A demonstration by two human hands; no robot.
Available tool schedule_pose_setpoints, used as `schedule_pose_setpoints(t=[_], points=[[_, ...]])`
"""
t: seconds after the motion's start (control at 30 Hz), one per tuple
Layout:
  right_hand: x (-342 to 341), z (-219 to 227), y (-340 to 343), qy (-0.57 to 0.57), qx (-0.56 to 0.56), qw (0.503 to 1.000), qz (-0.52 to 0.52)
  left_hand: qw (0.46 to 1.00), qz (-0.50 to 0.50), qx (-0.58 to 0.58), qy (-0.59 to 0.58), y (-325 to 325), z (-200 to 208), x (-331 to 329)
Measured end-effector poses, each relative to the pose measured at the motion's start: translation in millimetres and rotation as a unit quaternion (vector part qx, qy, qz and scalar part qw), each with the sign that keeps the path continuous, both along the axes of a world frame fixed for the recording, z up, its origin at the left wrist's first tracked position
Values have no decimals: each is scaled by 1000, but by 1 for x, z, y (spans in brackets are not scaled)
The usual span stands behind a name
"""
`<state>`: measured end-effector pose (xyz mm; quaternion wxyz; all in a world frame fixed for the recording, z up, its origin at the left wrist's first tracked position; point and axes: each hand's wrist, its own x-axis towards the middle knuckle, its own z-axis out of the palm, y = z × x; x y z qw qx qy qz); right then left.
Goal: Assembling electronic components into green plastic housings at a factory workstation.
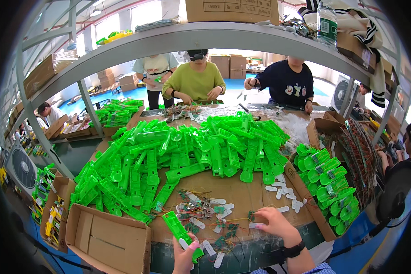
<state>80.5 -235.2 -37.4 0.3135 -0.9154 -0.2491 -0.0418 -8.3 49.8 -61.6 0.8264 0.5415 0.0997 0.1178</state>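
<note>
My left hand (183, 256) is closed around a long green plastic shell (174, 224), which is tilted with its hollow side up. A white oval strip (183, 244) lies against the shell by my thumb. Just above the cardboard, my right hand (278, 224) pinches a small white piece (255, 225) between thumb and fingers; a small green circuit board (251, 214) is close to the fingertips. Between my hands spreads a tangle of circuit boards with thin wires (210, 210), mixed with white strips. Beyond it rises a large heap of green shells (182, 146).
An open cardboard box (107, 237) stands at near left. At right, another box holds stacked green shells (329, 182), beside sheets of circuit boards (360, 155). Loose white strips (287, 194) lie right of the heap. A grey shelf (205, 36) spans overhead. Several people work across the table.
</note>
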Motion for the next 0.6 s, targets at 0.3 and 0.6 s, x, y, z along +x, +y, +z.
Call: schedule_pose_setpoints(t=[0.3,0.6], points=[[-1,-17,10,79,38,994,-66,1000,11,-1,5,-4,6,0],[-1,-23,24,66,7,996,-61,1000,-1,-21,18,-12,14,-1]])
